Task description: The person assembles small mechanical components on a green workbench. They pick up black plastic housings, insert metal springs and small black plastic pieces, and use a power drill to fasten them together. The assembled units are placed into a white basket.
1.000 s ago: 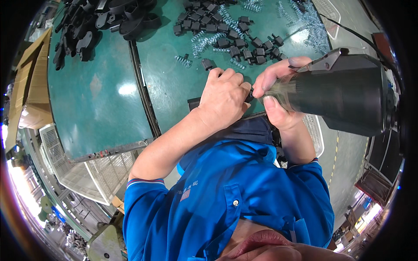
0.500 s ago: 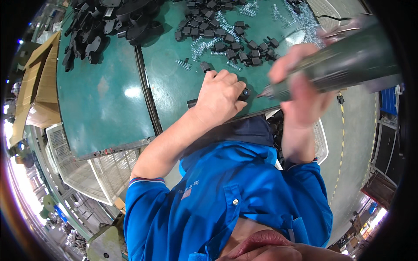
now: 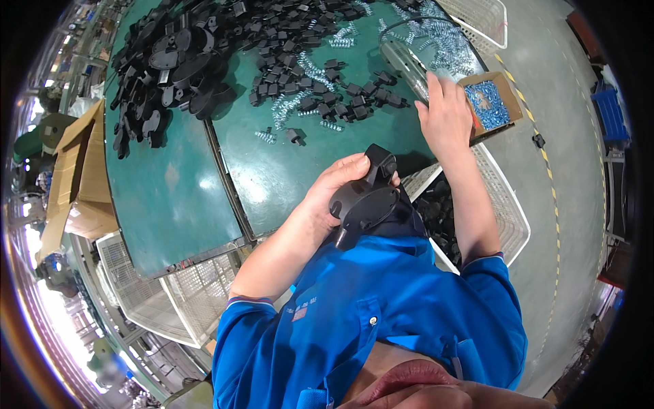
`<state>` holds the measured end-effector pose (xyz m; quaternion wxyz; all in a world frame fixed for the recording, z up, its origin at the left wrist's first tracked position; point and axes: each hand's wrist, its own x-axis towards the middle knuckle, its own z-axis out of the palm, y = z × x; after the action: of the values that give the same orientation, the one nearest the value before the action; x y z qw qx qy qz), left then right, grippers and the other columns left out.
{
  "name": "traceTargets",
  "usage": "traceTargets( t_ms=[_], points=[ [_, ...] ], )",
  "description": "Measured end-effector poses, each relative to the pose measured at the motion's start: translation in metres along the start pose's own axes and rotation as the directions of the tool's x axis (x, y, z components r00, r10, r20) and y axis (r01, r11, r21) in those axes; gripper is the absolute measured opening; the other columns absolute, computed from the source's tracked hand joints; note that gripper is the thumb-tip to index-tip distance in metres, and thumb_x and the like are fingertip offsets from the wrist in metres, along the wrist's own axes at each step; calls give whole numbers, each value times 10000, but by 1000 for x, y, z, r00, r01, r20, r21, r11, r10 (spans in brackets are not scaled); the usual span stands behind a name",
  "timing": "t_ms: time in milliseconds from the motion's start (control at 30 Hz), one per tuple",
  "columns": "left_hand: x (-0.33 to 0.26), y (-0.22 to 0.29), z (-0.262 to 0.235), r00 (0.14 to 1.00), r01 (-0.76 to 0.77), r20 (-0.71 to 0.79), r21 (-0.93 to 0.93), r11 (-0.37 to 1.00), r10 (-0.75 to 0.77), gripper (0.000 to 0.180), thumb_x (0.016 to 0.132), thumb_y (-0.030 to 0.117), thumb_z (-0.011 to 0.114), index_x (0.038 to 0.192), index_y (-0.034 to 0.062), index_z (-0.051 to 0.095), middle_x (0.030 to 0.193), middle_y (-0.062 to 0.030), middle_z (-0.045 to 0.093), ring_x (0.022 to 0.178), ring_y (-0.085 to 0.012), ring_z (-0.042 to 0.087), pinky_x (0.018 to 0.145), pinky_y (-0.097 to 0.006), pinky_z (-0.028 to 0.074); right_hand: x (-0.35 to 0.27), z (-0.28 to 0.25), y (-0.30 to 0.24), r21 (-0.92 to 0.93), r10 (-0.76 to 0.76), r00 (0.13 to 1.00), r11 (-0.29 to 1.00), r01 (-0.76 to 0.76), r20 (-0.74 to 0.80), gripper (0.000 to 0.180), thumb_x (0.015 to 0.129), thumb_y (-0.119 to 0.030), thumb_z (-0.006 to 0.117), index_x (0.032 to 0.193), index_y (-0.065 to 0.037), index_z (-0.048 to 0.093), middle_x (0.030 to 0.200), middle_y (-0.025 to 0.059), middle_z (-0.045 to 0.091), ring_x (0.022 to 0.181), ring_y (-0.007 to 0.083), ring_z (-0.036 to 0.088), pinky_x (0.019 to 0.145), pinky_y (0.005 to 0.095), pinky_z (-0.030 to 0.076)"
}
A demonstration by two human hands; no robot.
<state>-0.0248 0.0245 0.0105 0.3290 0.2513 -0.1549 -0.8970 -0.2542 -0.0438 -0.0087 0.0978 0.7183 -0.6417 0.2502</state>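
Observation:
My left hand [image 3: 344, 180] is closed around a black plastic part [image 3: 368, 201], which has a broad round disc and a blocky arm; I hold it up in front of the table's near edge. My right hand [image 3: 446, 116] reaches over the table's right side. Its thumb and fingers are apart beside the near end of a dark green electric screwdriver [image 3: 404, 67], which lies on the tabletop. Just right of that hand, an open carton [image 3: 514, 109] contains many small bluish screws [image 3: 487, 102].
Black discs and housings [image 3: 177, 61] are heaped at the far left of the green table [image 3: 167, 198]. Small black blocks [image 3: 327, 102] and metal springs [image 3: 443, 34] lie across its far side. White baskets [image 3: 514, 225] stand below; a cardboard box [image 3: 88, 198] is at left.
The screwdriver has gone from my right hand's grip in the air to the tabletop. My left hand has lifted the black part off the table and turned it. The carton of screws has come into view.

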Motion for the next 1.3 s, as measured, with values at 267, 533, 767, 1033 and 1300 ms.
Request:
traceTargets(
  t_ms=[267,533,767,1033,1300],
  points=[
    [10,-9,13,992,84,-91,-14,996,-85,542,886,463,668,1195,23,597,1080,-173,673,973,-306,687,854,-402,582,-46,-55,-27,869,-274,825,121,-480,494,483,989,-333,533,1304,33,564,1242,113,644,974,161,625,808,274,500],
    [33,-39,22,974,224,95,-321,920,-204,455,991,410,536,1185,2,590,1028,-156,677,934,-257,692,866,-410,584,-63,-66,0,732,-178,712,91,-676,680,416,970,-271,580,1252,33,607,1127,114,682,966,147,650,757,251,518],
    [47,-72,22,920,311,382,-577,755,-86,517,1000,490,467,1129,7,598,1000,-126,678,1035,-288,625,1047,-521,451,-56,-82,58,906,132,955,304,-293,265,538,965,-402,609,1326,-5,557,1178,100,660,1067,174,623,887,315,491],
    [40,-67,10,911,304,409,-591,747,-47,540,990,496,479,1162,-2,598,1023,-149,678,1046,-307,609,1056,-540,438,-1,-79,25,743,73,997,667,-54,6,227,930,-64,636,1149,-8,661,1034,105,669,873,162,664,783,278,529],
    [21,-53,-1,931,263,364,-654,710,-10,550,993,507,463,1171,3,593,1004,-143,677,1047,-312,613,1066,-560,427,-19,-48,-17,856,-109,927,434,-281,359,286,1030,-166,499,1199,32,617,1077,123,653,920,172,665,799,277,518]
  ],
)
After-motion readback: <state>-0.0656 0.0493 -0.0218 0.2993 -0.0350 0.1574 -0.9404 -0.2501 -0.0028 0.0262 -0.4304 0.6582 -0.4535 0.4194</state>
